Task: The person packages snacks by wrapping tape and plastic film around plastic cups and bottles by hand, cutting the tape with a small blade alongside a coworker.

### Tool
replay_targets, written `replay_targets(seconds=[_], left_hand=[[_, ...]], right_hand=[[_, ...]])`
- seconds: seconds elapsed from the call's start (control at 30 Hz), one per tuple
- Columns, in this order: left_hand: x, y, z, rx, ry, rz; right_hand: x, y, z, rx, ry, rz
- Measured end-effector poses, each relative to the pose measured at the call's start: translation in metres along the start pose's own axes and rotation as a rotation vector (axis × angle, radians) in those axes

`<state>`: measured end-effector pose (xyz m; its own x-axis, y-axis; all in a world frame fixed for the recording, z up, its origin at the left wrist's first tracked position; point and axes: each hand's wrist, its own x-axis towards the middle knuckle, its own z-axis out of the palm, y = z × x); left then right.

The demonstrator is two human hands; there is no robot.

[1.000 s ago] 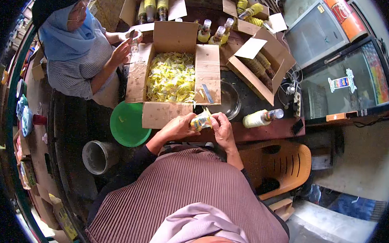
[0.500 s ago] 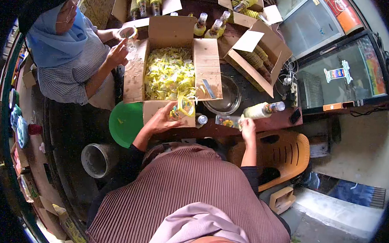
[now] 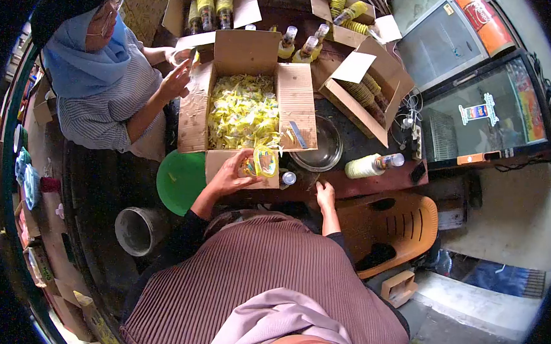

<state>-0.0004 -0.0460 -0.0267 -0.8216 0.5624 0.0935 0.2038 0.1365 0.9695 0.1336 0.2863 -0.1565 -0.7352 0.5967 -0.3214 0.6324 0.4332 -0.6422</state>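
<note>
Yellow wrapper (image 3: 258, 163): is sitting in the left hand's grip, above the carton's near flap; it is showing bright yellow edging that is bending into a rounded loop, with coloured print on the side by the fingers; the print is looking too small to read.
Left hand (image 3: 230, 174): is clamping the wrapper between thumb and fingers, the loop facing away from the palm.
Capped bottle (image 3: 288, 179): is showing its pale cap just right of that grip, most of its body hidden.
Right hand (image 3: 325, 194): is hovering or resting by the table edge, right of the grip, fingertips drawn together; whether they are pinching anything, I cannot tell.
Open carton (image 3: 297, 100): is spreading its flaps just beyond the grip, holding a heap of yellow pieces (image 3: 244, 111).
Round bowl (image 3: 334, 151): is lying beyond and right of the grip.
Wrapped bottle (image 3: 362, 167): is lying farther right, its neck pointing away.
Green basin (image 3: 178, 182): is standing left of the grip.
</note>
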Motion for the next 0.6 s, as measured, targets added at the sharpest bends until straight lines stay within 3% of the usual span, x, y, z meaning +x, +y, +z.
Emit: replay_targets(seconds=[0.03,0.07,0.1,0.17,0.37,0.5,0.6], left_hand=[[0.002,-0.002,0.001,-0.003,0.007,-0.003],[0.005,-0.004,0.001,0.020,0.003,0.021],[0.006,-0.005,0.001,0.044,0.000,0.044],[0.008,-0.003,0.003,0.100,0.017,0.032],[0.004,0.006,0.016,0.261,0.181,0.036],[-0.002,0.010,0.015,0.202,0.259,-0.005],[-0.009,0.021,0.013,0.182,0.285,-0.093]], right_hand=[[-0.001,-0.003,-0.002,-0.287,0.135,-0.153],[-0.002,-0.005,-0.006,-0.269,0.226,-0.210],[-0.009,-0.033,-0.019,-0.013,0.186,-0.155],[-0.007,-0.066,-0.032,0.061,0.258,-0.333],[0.027,-0.143,-0.030,-0.158,0.267,-0.718],[0.042,-0.169,-0.014,-0.440,0.189,-0.647],[0.053,-0.168,-0.003,-0.434,0.120,-0.590]])
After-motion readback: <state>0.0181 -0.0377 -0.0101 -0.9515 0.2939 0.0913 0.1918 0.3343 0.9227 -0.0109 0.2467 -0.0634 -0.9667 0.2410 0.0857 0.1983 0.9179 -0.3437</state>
